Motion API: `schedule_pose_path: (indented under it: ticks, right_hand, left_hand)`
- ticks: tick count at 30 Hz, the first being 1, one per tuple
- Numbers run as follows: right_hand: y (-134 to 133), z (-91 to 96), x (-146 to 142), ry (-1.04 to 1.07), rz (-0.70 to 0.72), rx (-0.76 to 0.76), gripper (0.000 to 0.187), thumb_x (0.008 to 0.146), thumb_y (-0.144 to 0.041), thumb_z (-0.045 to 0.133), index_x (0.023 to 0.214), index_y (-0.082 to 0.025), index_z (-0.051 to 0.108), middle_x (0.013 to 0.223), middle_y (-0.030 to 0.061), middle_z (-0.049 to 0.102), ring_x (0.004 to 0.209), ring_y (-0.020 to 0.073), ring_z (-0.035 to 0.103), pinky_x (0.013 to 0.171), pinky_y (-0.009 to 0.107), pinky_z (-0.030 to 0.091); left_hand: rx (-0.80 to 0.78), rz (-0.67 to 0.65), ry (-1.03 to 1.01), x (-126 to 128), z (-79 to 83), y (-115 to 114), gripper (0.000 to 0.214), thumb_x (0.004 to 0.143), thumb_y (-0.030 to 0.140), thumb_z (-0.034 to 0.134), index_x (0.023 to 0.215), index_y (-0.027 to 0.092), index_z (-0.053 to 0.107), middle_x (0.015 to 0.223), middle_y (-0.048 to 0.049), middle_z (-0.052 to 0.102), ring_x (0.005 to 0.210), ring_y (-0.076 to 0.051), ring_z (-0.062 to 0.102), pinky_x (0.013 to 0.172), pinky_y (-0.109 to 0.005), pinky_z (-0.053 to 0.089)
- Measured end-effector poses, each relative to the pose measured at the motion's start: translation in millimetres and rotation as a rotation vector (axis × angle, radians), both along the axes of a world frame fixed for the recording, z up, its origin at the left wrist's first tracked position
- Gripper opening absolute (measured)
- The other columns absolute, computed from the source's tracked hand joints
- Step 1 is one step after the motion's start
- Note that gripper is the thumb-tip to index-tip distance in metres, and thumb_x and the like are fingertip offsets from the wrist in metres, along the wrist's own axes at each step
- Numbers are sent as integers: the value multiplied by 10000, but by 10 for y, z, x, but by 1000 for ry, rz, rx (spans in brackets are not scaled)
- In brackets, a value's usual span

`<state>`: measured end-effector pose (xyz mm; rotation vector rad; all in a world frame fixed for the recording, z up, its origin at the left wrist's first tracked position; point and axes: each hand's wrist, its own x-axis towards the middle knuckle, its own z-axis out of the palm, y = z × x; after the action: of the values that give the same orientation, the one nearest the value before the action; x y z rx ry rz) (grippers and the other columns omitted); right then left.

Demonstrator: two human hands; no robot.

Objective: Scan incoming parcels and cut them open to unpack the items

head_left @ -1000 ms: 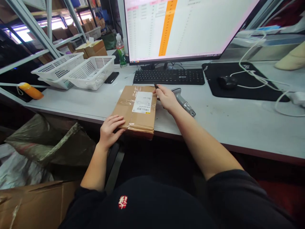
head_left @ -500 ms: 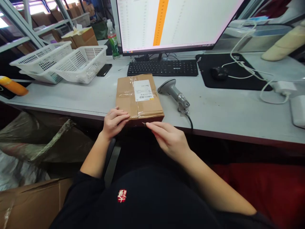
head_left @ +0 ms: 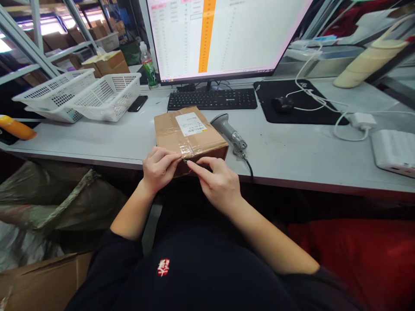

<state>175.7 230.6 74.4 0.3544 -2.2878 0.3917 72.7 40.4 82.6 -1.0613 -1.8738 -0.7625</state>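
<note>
A taped brown cardboard box (head_left: 181, 134) with a white shipping label (head_left: 193, 124) lies at the near edge of the grey desk (head_left: 97, 138). My left hand (head_left: 158, 168) curls round the box's near left corner and holds it. My right hand (head_left: 216, 181) is closed in a pinch on a small thin tool. The tool's tip touches the clear tape at the box's near edge, right beside my left fingers. A grey handheld barcode scanner (head_left: 228, 131) lies just right of the box, its cable running off the desk edge.
Behind the box are a black keyboard (head_left: 212, 98) and a large monitor (head_left: 227, 34) showing a spreadsheet. White baskets (head_left: 106, 97), a phone (head_left: 138, 103) and a bottle (head_left: 148, 69) stand at the left. A mouse (head_left: 282, 103), cables and a white power strip (head_left: 394, 151) lie to the right.
My right hand came from the box's far edge down to its near edge and now presses the tool against the tape. The box has turned slightly; my left hand stays on its corner.
</note>
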Motion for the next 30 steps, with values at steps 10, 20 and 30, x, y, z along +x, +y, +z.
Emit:
schedule_pose_path:
  ticks: [10, 20, 30]
  right_hand:
    - [498, 173, 126, 84, -312, -92, 346, 969, -137, 601, 1222, -293, 779, 1051, 54, 717, 828, 162, 630, 613, 274, 458]
    - [62, 165, 49, 91, -39, 14, 370, 963, -94, 600, 1238, -272, 772, 1030, 56, 722, 875, 163, 634, 735, 269, 519]
    - [390, 152, 45, 105, -206, -91, 349, 973, -130, 603, 1238, -292, 762, 1039, 49, 713, 865, 170, 646, 657, 275, 493]
  left_hand:
    - [56, -30, 63, 108, 150, -39, 141, 885, 125, 738, 998, 206, 714, 830, -23, 692, 790, -163, 604, 729, -290, 506]
    - [55, 0, 67, 102, 193, 80, 60, 912, 170, 714, 963, 200, 722, 798, -21, 661, 785, -170, 574, 722, -294, 477]
    - [97, 1, 51, 115, 189, 65, 62, 911, 160, 713, 948, 210, 718, 786, -12, 661, 766, -161, 586, 716, -298, 486]
